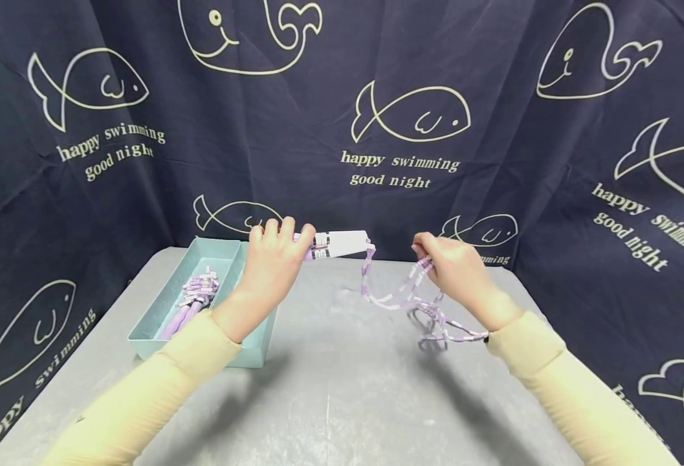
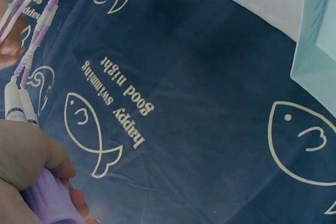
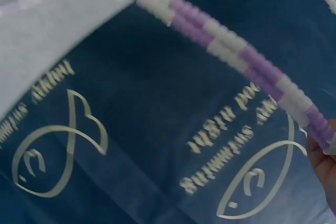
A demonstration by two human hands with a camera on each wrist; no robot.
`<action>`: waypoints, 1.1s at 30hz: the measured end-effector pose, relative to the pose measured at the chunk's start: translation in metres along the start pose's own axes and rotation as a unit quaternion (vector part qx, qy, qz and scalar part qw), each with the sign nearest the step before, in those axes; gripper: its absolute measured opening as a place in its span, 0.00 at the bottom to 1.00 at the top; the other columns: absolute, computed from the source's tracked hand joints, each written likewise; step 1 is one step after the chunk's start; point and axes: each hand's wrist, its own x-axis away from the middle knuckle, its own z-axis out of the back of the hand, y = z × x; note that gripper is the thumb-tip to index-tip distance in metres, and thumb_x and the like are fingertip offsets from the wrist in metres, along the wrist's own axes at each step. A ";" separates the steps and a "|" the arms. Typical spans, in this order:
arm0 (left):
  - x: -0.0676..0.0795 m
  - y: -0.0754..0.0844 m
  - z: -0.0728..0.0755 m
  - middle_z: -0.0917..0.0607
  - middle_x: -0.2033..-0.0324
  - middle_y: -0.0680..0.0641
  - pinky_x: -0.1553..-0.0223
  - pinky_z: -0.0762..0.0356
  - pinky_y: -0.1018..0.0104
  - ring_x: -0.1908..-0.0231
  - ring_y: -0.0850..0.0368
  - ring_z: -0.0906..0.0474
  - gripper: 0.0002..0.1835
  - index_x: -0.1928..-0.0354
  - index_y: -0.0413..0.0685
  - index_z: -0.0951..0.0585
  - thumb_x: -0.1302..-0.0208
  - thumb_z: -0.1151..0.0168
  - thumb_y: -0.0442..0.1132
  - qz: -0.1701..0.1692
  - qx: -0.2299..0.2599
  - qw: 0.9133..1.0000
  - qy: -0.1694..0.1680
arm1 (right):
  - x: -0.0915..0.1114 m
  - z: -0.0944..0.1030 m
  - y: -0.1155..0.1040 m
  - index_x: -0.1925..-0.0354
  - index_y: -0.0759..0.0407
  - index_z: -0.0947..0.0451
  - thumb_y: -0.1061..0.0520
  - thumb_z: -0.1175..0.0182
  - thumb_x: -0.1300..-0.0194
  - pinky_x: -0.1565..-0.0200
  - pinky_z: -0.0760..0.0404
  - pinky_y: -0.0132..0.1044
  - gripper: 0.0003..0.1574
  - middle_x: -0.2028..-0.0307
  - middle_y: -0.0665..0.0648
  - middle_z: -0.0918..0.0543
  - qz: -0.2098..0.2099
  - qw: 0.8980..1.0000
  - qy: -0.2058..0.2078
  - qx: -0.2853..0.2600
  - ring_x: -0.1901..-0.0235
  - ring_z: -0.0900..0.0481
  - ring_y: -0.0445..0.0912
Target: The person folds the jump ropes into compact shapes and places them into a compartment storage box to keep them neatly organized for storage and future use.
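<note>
My left hand [image 1: 272, 262] grips the two handles [image 1: 344, 243] of a beaded jump rope side by side; they have white ends, dark bands and purple grips [image 2: 50, 195]. From the handle tips the purple-and-white beaded rope [image 1: 367, 275] sags toward the right. Across from it, my right hand [image 1: 458, 268] pinches doubled strands of that rope [image 3: 226, 45] between thumb and fingers. Below the right hand, loose loops [image 1: 435, 314] hang close over the table; whether they touch it I cannot tell.
To the left stands a light teal divided box [image 1: 254, 353], partly behind my left forearm. A bundled purple-and-white jump rope [image 1: 200, 288] lies in its left compartment. The grey table [image 1: 330, 408] ends at a dark blue curtain [image 1: 318, 155] with fish prints.
</note>
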 end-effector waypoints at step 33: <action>-0.007 0.029 -0.001 0.23 0.67 0.45 0.72 0.36 0.59 0.70 0.47 0.29 0.17 0.47 0.48 0.26 0.39 0.51 0.30 -0.060 0.008 0.998 -0.032 | -0.114 0.082 -0.024 0.64 0.62 0.27 0.62 0.46 0.37 0.78 0.25 0.44 0.03 0.79 0.55 0.20 0.087 0.996 0.015 0.024 0.84 0.26 0.47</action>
